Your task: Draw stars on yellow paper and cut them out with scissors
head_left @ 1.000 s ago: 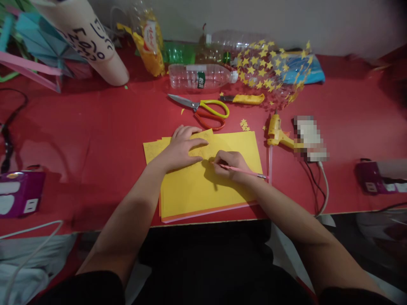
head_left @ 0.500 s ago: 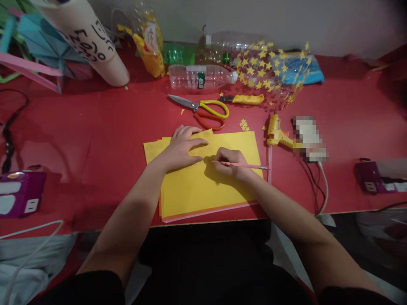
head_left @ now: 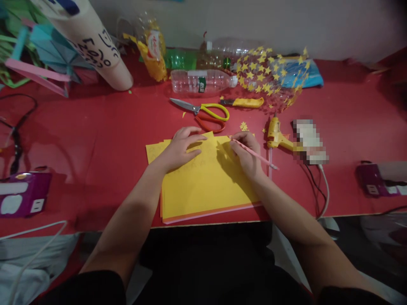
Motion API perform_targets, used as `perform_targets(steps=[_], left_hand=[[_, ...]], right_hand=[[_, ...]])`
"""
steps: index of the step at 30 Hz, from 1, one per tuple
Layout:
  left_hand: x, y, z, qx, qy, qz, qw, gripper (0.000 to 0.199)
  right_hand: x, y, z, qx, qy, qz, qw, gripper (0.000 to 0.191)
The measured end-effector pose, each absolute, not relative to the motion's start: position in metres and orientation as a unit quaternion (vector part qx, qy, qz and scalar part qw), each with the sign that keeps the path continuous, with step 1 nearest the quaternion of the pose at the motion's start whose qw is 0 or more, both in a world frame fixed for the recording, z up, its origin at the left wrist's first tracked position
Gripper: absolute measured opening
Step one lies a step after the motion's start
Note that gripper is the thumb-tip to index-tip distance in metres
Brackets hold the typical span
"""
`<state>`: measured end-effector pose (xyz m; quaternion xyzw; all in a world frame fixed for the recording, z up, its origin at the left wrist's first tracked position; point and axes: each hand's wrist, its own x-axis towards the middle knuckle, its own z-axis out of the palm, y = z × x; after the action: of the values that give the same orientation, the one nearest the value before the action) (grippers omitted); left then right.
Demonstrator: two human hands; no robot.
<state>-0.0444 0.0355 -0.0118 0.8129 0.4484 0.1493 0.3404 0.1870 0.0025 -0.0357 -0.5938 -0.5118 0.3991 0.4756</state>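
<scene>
Yellow paper [head_left: 203, 190] lies on a stack of sheets with orange and pink edges at the bottom. Faint pencil-drawn shapes show near its upper left part. My left hand [head_left: 181, 150] rests on the upper left of the paper, fingers spread, holding nothing. My right hand [head_left: 248, 154] grips a pink pencil [head_left: 254, 153] over the upper right of the paper; its shadow falls on the sheet. Just beyond the paper are scissors [head_left: 206, 113] with yellow and red handles and a small pile of yellow stars [head_left: 243, 126].
A yellow cutter [head_left: 248, 102], a glue gun [head_left: 275, 133] and a blurred phone [head_left: 310, 142] lie at the right. Clear bottles [head_left: 190, 82], one star-covered bottle [head_left: 260, 72] and a tall white tumbler [head_left: 101, 55] stand or lie behind. Purple boxes [head_left: 25, 195] sit at both sides.
My right hand with the pencil has moved up and to the right, away from the drawn shapes. My left hand stays nearly in place on the paper. The view has shifted slightly.
</scene>
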Motion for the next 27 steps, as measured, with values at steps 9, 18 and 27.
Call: perform_targets(steps=[9, 18, 27], left_hand=[[-0.047, 0.038, -0.014, 0.811, 0.507, 0.129, 0.262, 0.052], [-0.039, 0.031, -0.014, 0.839, 0.442, 0.172, 0.268, 0.015], [-0.02, 0.026, -0.015, 0.769, 0.44, 0.306, 0.348, 0.005]], right_hand=[[0.186, 0.001, -0.033, -0.564, -0.584, 0.393, 0.432, 0.022], [0.183, 0.003, -0.043, -0.547, -0.7, 0.294, 0.354, 0.02], [0.18, -0.001, -0.028, -0.466, -0.667, 0.42, 0.401, 0.022]])
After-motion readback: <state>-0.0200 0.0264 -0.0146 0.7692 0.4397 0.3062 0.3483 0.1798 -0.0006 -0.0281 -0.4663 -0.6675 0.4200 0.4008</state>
